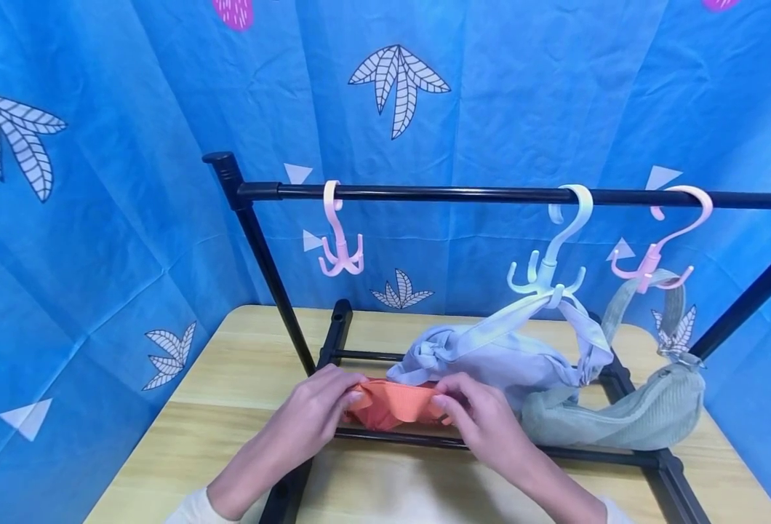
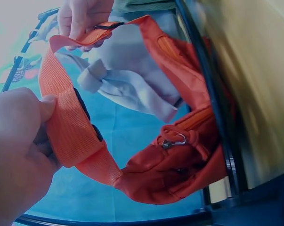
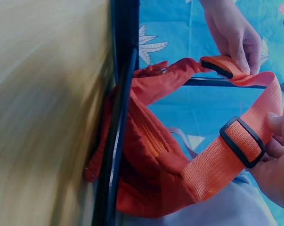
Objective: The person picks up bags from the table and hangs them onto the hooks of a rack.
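Note:
Both hands hold the orange webbing strap of a red-orange sling bag. My left hand pinches the strap's left part between thumb and fingers. The right hand pinches it farther right, close to a black slider buckle. Between the hands the strap forms a raised loop, with the zippered bag hanging below it, beside the rack's low black bar. A zipper with a metal pull shows on the bag in the left wrist view.
A black rack's top rail carries a pink hook, a pale blue hook holding a lavender bag, and another pink hook holding a grey-green bag. The rack stands on a wooden table before a blue curtain.

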`<state>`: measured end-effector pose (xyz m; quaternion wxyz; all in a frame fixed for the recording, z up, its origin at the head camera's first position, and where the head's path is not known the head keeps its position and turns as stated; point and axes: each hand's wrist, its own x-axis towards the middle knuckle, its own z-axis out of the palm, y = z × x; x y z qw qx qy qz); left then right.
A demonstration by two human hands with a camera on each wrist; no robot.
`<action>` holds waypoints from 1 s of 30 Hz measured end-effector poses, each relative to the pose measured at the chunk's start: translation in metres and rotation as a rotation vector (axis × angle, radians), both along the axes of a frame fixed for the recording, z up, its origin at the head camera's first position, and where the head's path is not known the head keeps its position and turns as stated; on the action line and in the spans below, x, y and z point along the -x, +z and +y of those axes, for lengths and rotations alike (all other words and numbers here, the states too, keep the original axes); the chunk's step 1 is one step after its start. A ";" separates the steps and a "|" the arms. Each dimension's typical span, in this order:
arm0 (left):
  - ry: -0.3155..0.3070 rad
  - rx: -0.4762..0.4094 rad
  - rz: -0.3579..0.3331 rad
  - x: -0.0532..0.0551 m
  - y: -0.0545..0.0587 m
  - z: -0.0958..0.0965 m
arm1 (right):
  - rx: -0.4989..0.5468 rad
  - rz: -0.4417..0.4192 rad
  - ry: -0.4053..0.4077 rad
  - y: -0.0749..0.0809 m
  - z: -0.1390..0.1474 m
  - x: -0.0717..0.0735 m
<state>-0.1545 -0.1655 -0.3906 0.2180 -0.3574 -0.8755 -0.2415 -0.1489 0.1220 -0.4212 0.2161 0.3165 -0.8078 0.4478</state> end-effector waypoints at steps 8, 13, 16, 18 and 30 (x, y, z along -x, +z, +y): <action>0.008 -0.044 0.051 0.004 0.012 0.001 | 0.036 0.021 0.013 0.010 -0.004 -0.002; -0.003 -0.061 0.098 0.007 0.018 0.000 | 0.052 0.041 0.030 0.018 -0.004 0.000; -0.002 -0.057 0.095 0.007 0.021 0.000 | 0.041 0.031 0.022 0.021 -0.003 0.001; -0.005 -0.056 0.102 0.008 0.023 0.000 | 0.027 0.027 0.011 0.023 -0.003 0.002; 0.011 -0.026 0.144 0.012 0.035 -0.002 | -0.039 0.080 -0.056 0.031 -0.002 0.005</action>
